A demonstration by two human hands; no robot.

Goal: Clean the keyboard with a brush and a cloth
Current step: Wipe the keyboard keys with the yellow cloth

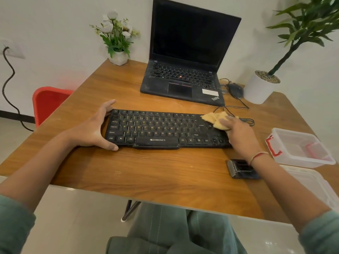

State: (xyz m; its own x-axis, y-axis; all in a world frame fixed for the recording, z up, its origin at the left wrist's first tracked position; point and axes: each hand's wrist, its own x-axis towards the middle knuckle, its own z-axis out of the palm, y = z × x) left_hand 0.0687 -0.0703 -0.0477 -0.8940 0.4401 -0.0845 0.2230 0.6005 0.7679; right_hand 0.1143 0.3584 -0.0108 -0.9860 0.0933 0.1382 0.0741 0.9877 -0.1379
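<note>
A black keyboard (161, 129) lies flat across the middle of the wooden table (146, 167). My left hand (93, 128) clasps its left end, thumb at the front edge and fingers at the back edge. My right hand (238, 133) presses a crumpled yellow cloth (213, 118) onto the keyboard's right end. A small black brush (238, 169) lies on the table near the front right, partly hidden under my right wrist.
An open black laptop (185, 57) stands behind the keyboard, with a mouse (235, 89) and its cable to the right. A clear plastic box (300, 149) with red clips sits at the right edge. Two potted plants (117, 39) (262, 87) stand at the back. A red chair (49, 101) is on the left.
</note>
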